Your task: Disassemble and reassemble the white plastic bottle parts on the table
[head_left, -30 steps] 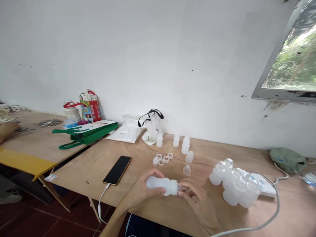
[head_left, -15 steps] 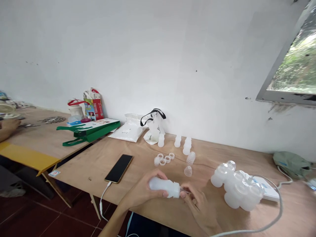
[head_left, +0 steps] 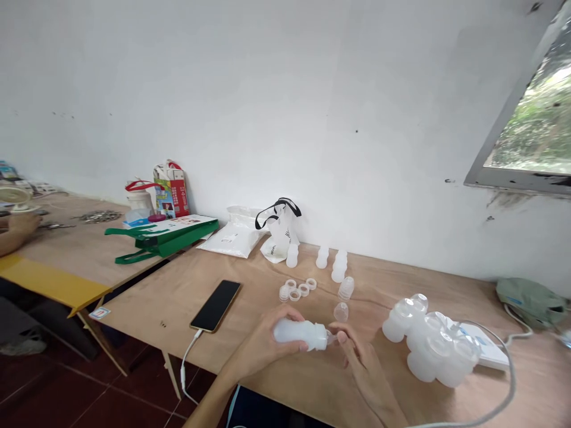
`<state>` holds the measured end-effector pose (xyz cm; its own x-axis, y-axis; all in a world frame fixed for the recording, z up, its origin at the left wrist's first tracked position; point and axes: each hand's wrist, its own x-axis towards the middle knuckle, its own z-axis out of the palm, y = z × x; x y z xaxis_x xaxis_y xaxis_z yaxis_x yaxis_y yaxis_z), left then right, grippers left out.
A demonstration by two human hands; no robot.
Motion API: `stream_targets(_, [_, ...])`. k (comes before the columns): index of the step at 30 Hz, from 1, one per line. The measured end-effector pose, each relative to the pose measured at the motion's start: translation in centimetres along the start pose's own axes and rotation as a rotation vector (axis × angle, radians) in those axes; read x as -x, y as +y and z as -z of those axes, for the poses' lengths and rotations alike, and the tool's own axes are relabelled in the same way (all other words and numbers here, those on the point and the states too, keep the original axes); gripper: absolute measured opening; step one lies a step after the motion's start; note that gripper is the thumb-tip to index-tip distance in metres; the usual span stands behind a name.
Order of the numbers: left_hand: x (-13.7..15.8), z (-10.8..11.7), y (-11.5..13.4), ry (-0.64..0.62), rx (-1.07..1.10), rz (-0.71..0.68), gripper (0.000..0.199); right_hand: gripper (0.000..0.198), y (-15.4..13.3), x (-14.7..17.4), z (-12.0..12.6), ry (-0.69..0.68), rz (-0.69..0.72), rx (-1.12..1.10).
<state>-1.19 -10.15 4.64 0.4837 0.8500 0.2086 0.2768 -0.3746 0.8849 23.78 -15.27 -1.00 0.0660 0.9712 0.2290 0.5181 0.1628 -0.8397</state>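
Observation:
My left hand (head_left: 279, 333) is wrapped round a frosted white baby bottle (head_left: 297, 334), which lies on its side above the table's front part. The bottle's neck, with a ring on it, points right. A clear teat (head_left: 331, 337) sticks out of that end. My right hand (head_left: 357, 351) has its thumb and index fingertip at the teat's tip in a pinch; its other fingers are partly hidden. Beyond my hands lie a clear dome cap (head_left: 341, 311), a stack of caps (head_left: 346, 288) and several ring collars (head_left: 295, 293).
Several frosted bottles (head_left: 428, 345) stand at right, near a white box (head_left: 488, 351) and a cable. More small bottles (head_left: 339, 264) stand toward the wall. A phone (head_left: 216, 305) on a cord lies at left. Another person's hand (head_left: 22, 229) is at the far-left table.
The bottle has shifted slightly right and upward with my left hand. My right hand's fingers have straightened somewhat at the teat. The view has moved a little.

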Motion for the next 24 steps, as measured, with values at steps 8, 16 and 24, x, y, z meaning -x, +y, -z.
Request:
stream_targets(8, [-0.3, 0.7, -0.3, 0.096, 0.01, 0.046, 0.034, 0.065, 4.2, -1.0, 0.2, 0.017, -0.116, 0.263])
stream_targets(16, [-0.2, 1.2, -0.5, 0.103, 0.04, 0.066, 0.033, 0.076, 5.2, -1.4, -0.5, -0.086, -0.099, 0.468])
stream_targets(24, [-0.3, 1.7, -1.1, 0.168, 0.073, 0.048, 0.04, 0.056, 3.1, -3.0, -0.6, -0.101, -0.076, 0.625])
